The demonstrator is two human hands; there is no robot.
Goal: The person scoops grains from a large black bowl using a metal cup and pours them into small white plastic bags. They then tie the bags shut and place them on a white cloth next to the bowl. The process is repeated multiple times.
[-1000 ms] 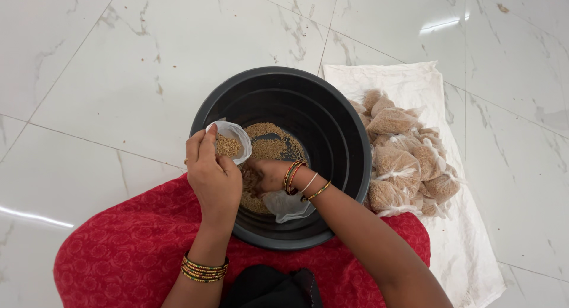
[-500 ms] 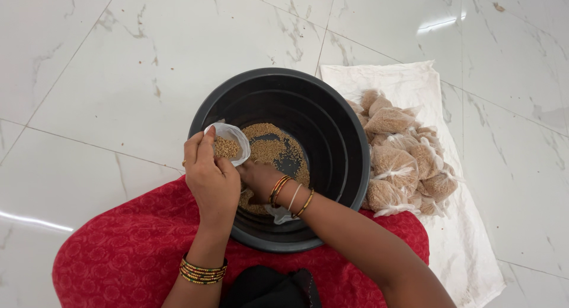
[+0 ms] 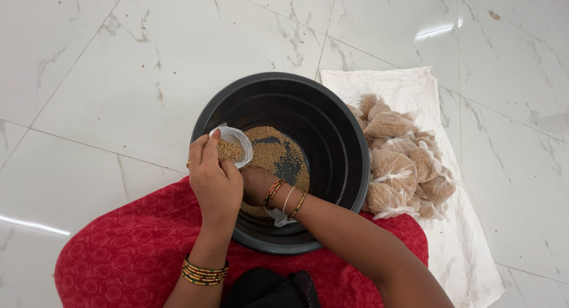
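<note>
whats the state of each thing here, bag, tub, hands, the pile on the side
small clear bag: open at the top, part filled with grain, held over the tub
black tub: upright on the floor, thin layer of grain on its bottom
left hand: gripping the small clear bag
right hand: down inside the tub, grip hidden
filled bags: tied shut, heaped on the white sack
white sack: spread flat on the floor

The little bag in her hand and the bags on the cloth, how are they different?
The little bag is open at the top and only partly filled; the bags on the cloth are tied shut and plump. The left hand holds the little bag over the black tub; the tied bags lie piled beside it. All are clear bags holding brown grain.
</note>
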